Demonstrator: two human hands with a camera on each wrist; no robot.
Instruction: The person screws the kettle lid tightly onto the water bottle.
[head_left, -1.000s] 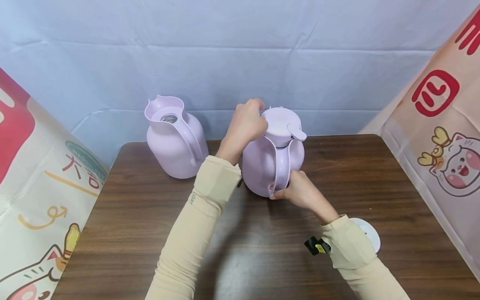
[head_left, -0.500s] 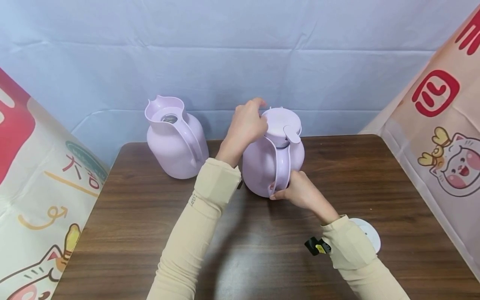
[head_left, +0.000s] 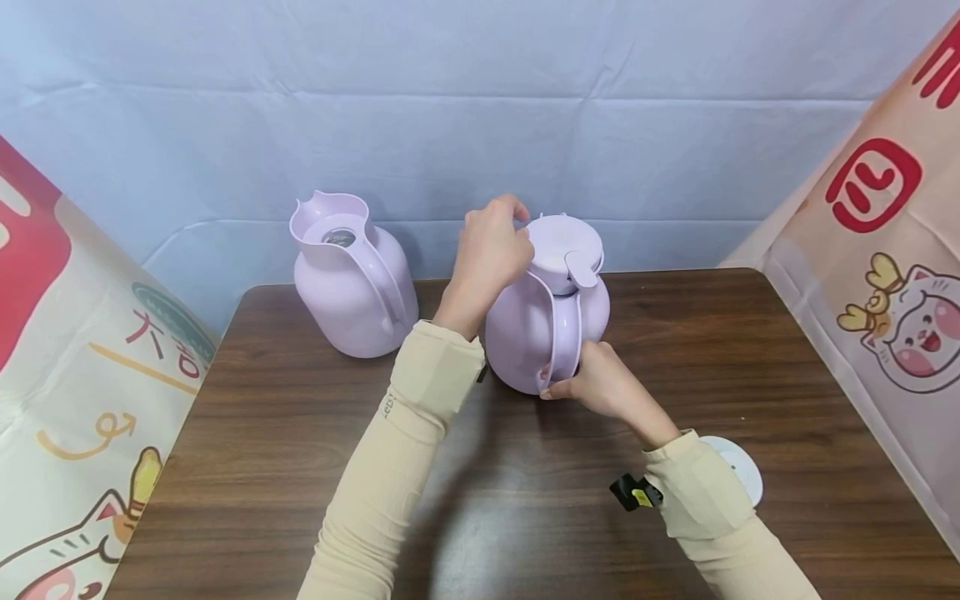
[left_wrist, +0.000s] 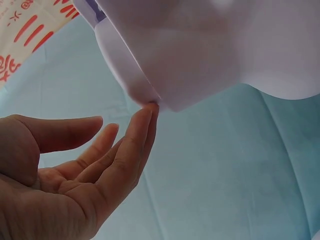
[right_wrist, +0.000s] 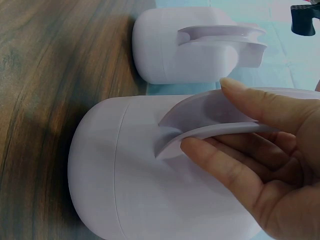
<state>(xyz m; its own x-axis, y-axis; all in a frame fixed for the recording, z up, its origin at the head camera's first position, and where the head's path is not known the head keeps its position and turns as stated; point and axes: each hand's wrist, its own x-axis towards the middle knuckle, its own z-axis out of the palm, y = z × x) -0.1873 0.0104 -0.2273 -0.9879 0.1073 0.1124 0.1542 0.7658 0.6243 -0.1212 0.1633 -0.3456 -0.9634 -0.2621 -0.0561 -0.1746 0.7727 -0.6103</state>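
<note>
A lilac thermos jug [head_left: 517,333] stands upright on the table, its handle toward me. Its round lid [head_left: 564,237] sits in the neck with the tab [head_left: 582,270] pointing toward the handle side. My left hand [head_left: 491,250] is at the lid's left edge. In the left wrist view its nearly straight fingertips [left_wrist: 150,110] touch the lid's rim, while the thumb stays apart. Low on the handle [right_wrist: 210,107], my right hand [head_left: 603,379] grips with the thumb on one side and fingers on the other.
A second lilac jug [head_left: 348,300], lidless and with its mouth showing, stands at the left. Partly behind my right sleeve lies a white disc [head_left: 741,468]. The wooden table [head_left: 697,350] ends at a pale blue cloth backdrop [head_left: 420,150].
The lid has turned a little, its tab swinging left toward the handle. My left hand has shifted slightly up along the lid's edge. The right hand keeps its grip in place.
</note>
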